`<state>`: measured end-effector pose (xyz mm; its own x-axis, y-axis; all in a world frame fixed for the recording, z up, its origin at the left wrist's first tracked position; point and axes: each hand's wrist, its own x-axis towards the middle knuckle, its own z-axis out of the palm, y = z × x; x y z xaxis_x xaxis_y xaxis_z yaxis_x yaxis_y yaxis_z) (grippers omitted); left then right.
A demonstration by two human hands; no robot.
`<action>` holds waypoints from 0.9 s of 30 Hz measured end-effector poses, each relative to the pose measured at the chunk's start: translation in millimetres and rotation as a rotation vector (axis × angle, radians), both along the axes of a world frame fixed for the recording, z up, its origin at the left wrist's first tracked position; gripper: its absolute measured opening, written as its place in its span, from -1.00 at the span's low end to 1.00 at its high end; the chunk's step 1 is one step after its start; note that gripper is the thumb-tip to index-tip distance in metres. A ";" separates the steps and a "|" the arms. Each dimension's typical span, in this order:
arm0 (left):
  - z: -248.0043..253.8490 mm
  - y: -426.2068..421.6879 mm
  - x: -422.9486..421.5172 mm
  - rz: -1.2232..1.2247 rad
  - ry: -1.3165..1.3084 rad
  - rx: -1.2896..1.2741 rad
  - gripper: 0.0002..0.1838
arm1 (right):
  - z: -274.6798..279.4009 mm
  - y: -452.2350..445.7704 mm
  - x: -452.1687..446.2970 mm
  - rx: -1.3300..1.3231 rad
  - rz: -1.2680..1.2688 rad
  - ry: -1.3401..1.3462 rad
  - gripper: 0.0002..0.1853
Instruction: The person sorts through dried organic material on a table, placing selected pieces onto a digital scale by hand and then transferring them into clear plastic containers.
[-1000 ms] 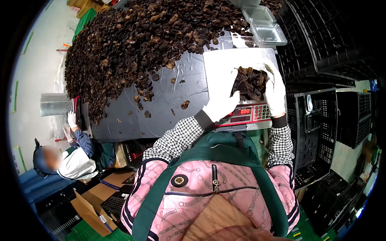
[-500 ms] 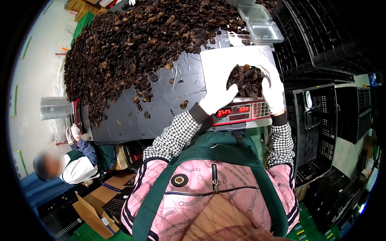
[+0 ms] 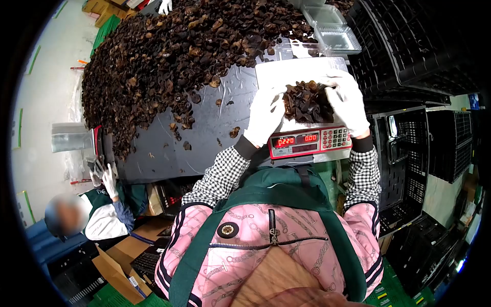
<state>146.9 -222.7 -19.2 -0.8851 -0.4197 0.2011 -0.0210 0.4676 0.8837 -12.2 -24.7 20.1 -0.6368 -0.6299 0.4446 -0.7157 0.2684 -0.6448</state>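
Observation:
A heap of dark brown wood ear mushrooms (image 3: 308, 102) rests on the white pan of a red digital scale (image 3: 295, 145). Glare hides whether a clear box lies under the heap. My left hand (image 3: 266, 115), in a white glove, has its thumb and fingertips closed at the heap's left edge. At the right side, my right hand (image 3: 349, 102), gloved too, curls its fingers and thumb inward against the mushrooms. The scale's lit display seems to read 0220 and 0.00.
A large mass of loose wood ear mushrooms (image 3: 169, 56) covers the far and left table. Clear plastic boxes (image 3: 337, 40) stand beyond the scale. Black crates (image 3: 401, 46) are stacked at right. A co-worker (image 3: 105, 217) with gloved hands sits at left, near cardboard boxes (image 3: 120, 268).
My left hand has drawn back slightly, and my right hand has shifted a little right. The display's reading dropped. The co-worker's hands moved, and another gloved hand shows more at the top.

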 end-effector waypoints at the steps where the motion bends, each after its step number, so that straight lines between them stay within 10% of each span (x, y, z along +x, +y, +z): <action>1: 5.8 0.2 1.3 -0.014 -0.005 -0.142 -0.57 | 9.9 4.2 0.3 -0.087 0.009 -0.162 -0.84; 5: -27.1 -15.9 -1.1 0.095 0.007 0.014 -0.68 | 16.5 31.4 4.6 -0.851 -0.048 -0.993 -0.72; 10: -28.7 -53.5 -21.7 0.035 0.044 0.253 -0.64 | 6.1 76.7 14.7 -1.284 0.082 -1.312 -0.39; 15: -8.4 -64.0 -35.6 -0.051 -0.085 0.343 -0.74 | -20.2 108.1 32.6 -1.351 0.006 -1.391 -0.57; 16: 19.3 -56.0 -33.1 -0.059 -0.071 -0.142 -0.81 | -21.8 109.2 37.5 -1.345 -0.087 -1.406 -0.58; 19: 29.1 -38.0 -22.2 -0.166 -0.252 0.135 -0.75 | -22.2 106.5 51.7 -1.322 -0.291 -1.457 -0.58; 23: 40.2 -19.5 -20.2 -0.377 0.027 -0.559 -0.74 | -27.7 95.4 67.6 -1.278 -0.162 -1.548 -0.54; 27: 17.5 -22.5 -26.1 -0.330 0.064 -0.671 -0.80 | -28.8 71.2 82.8 -1.041 -0.220 -1.465 -0.58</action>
